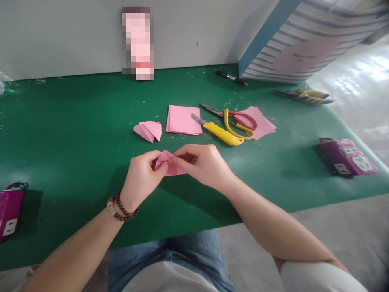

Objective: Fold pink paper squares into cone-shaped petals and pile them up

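Observation:
Between my two hands is a partly folded piece of pink paper, held just above the green table. My left hand, with beaded bracelets at the wrist, pinches its left side. On the other side my right hand grips the paper between thumb and fingers; some fingertips are hidden behind it. A folded pink paper piece lies just beyond my left hand. Past my right hand sits a stack of pink square paper, with the blade tip of a yellow-handled utility knife resting on its right edge.
Scissors with red and yellow handles lie partly over more pink sheets. Farther back are a black pen and pliers. Purple boxes stand at the right and left of the green table. A striped box stands back right.

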{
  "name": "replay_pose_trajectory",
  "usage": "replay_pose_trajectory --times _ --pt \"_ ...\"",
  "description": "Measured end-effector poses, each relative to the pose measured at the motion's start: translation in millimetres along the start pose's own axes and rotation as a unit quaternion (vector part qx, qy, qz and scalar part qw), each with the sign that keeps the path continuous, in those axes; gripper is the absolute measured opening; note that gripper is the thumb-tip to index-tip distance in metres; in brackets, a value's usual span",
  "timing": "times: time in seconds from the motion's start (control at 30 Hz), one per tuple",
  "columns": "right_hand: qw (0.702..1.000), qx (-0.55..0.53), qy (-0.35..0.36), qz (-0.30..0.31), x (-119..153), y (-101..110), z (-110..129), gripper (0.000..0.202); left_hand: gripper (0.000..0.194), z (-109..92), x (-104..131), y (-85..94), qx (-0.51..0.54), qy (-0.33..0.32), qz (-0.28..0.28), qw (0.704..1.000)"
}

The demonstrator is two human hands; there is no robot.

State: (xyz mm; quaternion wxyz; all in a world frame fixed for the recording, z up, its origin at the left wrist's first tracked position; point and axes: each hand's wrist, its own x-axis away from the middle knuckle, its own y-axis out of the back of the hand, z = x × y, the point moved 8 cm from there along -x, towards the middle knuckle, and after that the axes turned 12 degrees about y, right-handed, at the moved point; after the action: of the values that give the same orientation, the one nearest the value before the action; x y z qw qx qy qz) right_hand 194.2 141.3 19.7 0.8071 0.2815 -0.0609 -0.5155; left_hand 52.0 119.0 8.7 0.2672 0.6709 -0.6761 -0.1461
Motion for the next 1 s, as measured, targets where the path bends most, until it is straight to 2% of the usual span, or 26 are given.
replay_pose_trajectory --times 0.1,0.23,0.4,0.47,0.53,0.63,0.73,0.9,1.0 --pt "0.999 -0.034 -0.004 0.015 0 -5 2 0.011 0.011 1 0 3.7 -0.002 0.004 -0.015 1.0" --pt "0.999 -0.038 -0.014 0.001 0 -2 2 0.013 0.012 2 0 4.5 0.013 0.005 -0.009 1.0" --pt "0.997 -0.072 -0.03 0.01 1 -5 -1 0.017 0.013 3 1 8.7 0.034 0.002 -0.038 0.999" --pt "0.998 -0.057 -0.021 0.015 1 -5 -2 0.014 0.015 5 1 9.0 0.06 0.011 -0.04 0.997" --pt "1.0 -0.007 0.007 -0.008 0 0 -3 0.01 0.025 8 -1 5.3 0.124 0.036 -0.009 0.992" --pt "0.994 0.063 0.053 -0.074 -1 12 -1 0.013 0.053 15 -3 -7.1 0.279 0.102 0.086 0.951" --pt "0.985 0.111 0.083 -0.106 1 17 2 0.014 0.057 20 -1 -15.8 0.37 0.171 0.145 0.902" --pt "0.974 0.157 0.139 -0.087 1 14 11 0.015 0.035 23 -2 -16.2 0.397 0.21 0.154 0.88" --pt "0.978 0.12 0.168 -0.03 -1 13 14 0.021 0.031 27 -5 -11.2 0.427 0.208 0.125 0.871"
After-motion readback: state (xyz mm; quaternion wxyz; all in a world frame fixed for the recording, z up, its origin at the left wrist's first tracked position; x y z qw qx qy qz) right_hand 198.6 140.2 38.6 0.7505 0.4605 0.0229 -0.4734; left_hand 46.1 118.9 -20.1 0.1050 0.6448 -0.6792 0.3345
